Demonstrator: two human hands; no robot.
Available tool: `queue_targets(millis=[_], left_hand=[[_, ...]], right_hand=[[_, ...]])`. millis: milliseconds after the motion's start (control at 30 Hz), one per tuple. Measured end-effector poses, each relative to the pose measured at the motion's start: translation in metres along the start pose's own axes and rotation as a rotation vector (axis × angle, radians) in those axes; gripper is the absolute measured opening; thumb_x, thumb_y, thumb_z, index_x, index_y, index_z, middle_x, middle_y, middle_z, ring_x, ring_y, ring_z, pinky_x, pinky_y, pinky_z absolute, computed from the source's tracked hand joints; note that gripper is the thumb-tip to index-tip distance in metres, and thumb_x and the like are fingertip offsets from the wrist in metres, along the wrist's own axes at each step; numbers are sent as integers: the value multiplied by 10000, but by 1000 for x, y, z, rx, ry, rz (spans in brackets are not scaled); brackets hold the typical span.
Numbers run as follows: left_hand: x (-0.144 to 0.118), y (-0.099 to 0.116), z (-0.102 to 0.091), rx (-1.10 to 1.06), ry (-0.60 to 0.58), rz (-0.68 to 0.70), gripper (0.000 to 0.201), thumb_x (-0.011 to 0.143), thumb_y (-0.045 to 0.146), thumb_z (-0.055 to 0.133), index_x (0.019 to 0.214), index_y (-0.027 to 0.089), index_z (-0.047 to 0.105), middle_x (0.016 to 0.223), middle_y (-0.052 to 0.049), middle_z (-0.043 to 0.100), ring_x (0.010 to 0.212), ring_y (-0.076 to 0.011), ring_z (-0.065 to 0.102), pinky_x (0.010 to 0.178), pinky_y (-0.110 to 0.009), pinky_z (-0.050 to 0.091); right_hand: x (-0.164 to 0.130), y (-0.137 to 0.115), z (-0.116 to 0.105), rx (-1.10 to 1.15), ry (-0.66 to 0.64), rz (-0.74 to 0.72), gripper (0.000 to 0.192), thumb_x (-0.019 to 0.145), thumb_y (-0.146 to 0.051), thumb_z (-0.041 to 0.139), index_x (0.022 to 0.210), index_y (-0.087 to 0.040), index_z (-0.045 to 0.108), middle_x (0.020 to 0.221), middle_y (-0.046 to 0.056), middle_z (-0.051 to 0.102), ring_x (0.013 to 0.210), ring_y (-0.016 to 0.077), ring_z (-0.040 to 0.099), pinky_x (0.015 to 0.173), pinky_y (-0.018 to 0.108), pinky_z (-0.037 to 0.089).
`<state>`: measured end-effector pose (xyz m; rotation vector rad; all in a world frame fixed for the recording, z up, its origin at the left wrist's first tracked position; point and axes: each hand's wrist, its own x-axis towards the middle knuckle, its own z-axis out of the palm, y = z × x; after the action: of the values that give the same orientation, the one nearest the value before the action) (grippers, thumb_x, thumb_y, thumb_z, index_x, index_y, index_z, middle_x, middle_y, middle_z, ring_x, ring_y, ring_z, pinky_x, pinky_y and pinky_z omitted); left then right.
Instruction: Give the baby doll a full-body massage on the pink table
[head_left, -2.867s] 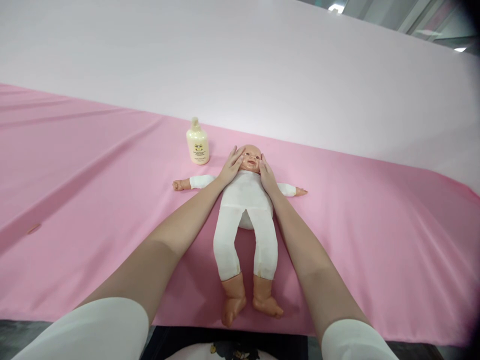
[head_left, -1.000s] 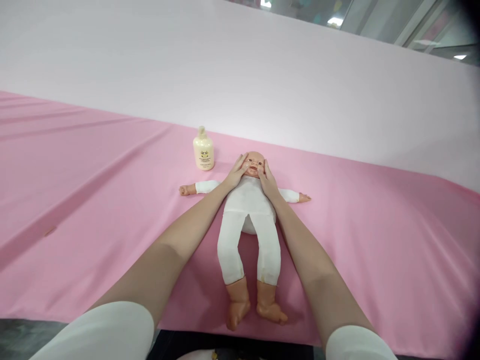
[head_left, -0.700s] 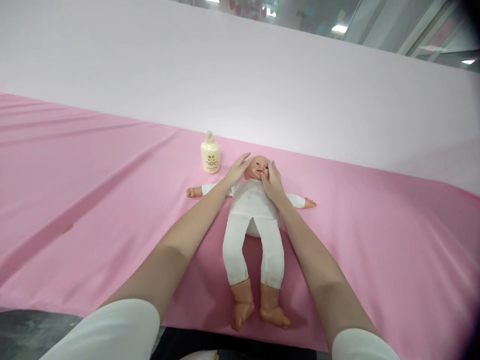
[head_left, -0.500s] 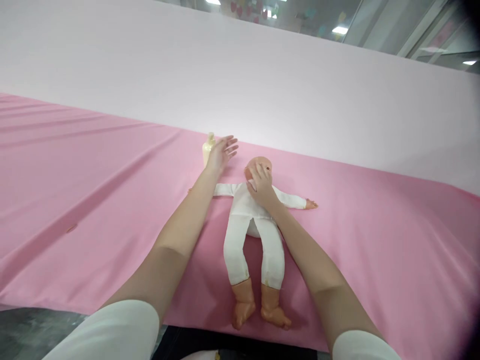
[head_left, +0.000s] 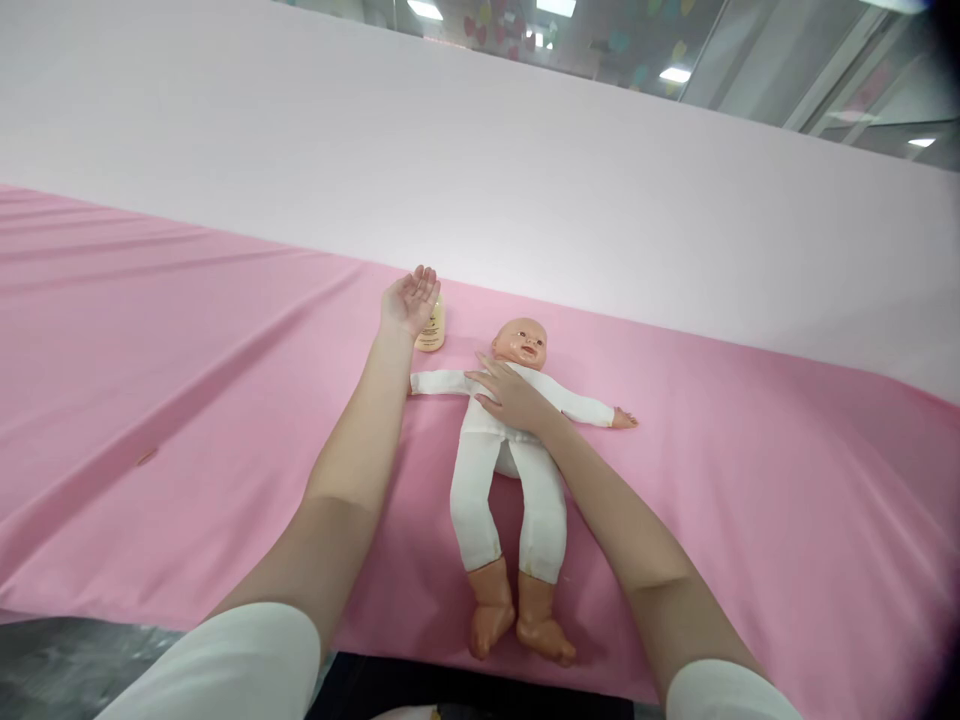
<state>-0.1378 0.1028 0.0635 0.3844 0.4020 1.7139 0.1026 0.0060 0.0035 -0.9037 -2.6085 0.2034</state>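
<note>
A baby doll (head_left: 480,500) with a white cloth body lies on its back, head away from me, arms spread and bare feet towards me. My right hand (head_left: 511,396) rests on or just over its upper chest, fingers apart and pointing left. Beyond the doll's arm on the left, my left hand (head_left: 411,300) is raised with the palm up and the fingers stretched out, holding nothing. Just behind it stands a pale yellow bottle (head_left: 432,332) with small print, its top hidden by that hand. Whether the left hand touches the bottle I cannot tell.
Pink cloth (head_left: 247,400) covers the table, with long creases on the left and a small brownish mark (head_left: 147,456). A white panel (head_left: 480,180) rises along the back edge. Above it is glass with reflected lights.
My right hand has moved from the doll's head down to its chest, uncovering the face. My left hand has shifted left and turned palm up, now in front of the bottle.
</note>
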Motion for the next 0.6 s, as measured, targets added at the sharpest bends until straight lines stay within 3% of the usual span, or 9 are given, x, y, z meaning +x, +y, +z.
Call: queue_targets(millis=[400, 600], left_hand=[[1, -2, -3, -21, 25, 17, 336, 1025, 232, 308, 1185, 145, 590, 1072, -120, 698, 1148, -138, 681, 990, -241, 557], [-3, -9, 1, -20, 31, -6, 286, 1011, 234, 337, 934, 177, 606, 1087, -100, 731, 1186, -164, 676, 1017, -294, 555]], right_hand=[[-3, -16, -15, 34, -17, 11, 477, 1002, -381, 446, 1447, -232, 529, 1649, 96, 297, 1489, 269, 378, 1222, 489, 331], [-3, -20, -25, 66, 17, 8, 501, 1008, -419, 410, 1471, -250, 500, 1646, 71, 306, 1506, 267, 354, 1224, 519, 324]])
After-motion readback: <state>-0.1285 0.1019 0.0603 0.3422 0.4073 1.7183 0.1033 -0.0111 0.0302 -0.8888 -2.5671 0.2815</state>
